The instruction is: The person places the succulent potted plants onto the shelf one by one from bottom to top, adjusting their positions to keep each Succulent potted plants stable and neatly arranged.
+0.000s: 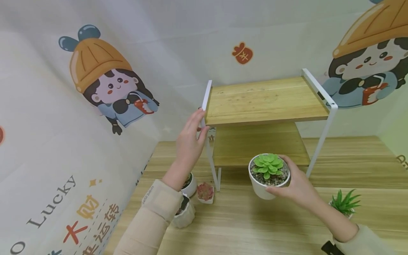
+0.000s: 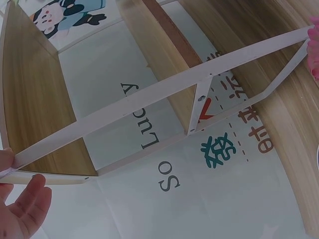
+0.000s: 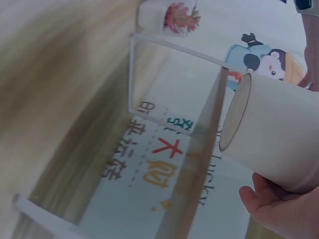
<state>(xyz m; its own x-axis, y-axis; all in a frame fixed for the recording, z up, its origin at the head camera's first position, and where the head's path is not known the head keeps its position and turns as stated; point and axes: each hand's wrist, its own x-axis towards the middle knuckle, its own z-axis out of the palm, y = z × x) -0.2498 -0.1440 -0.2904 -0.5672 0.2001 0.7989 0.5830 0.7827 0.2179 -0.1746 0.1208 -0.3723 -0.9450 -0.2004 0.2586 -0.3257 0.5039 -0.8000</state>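
My right hand (image 1: 298,186) grips a round white pot (image 1: 264,189) from its right side, thumb across the front. In the pot a green succulent (image 1: 268,165) sits in gravel. The pot is held upright in front of the lower board of a two-tier shelf (image 1: 267,101) with white metal side frames. My left hand (image 1: 191,140) holds the shelf's upper left front corner, thumb and fingers on either side of the post. The left wrist view shows part of that left hand (image 2: 27,206) at the frame corner. In the right wrist view the pot's pale base (image 3: 237,112) faces the shelf.
Left of the shelf stand a small square pot with a reddish succulent (image 1: 205,192), a round white pot (image 1: 190,186) and a ribbed white pot (image 1: 185,214). A spiky green plant (image 1: 345,203) stands at the right, partly behind my forearm. Printed cloth (image 1: 191,46) backs the wooden table.
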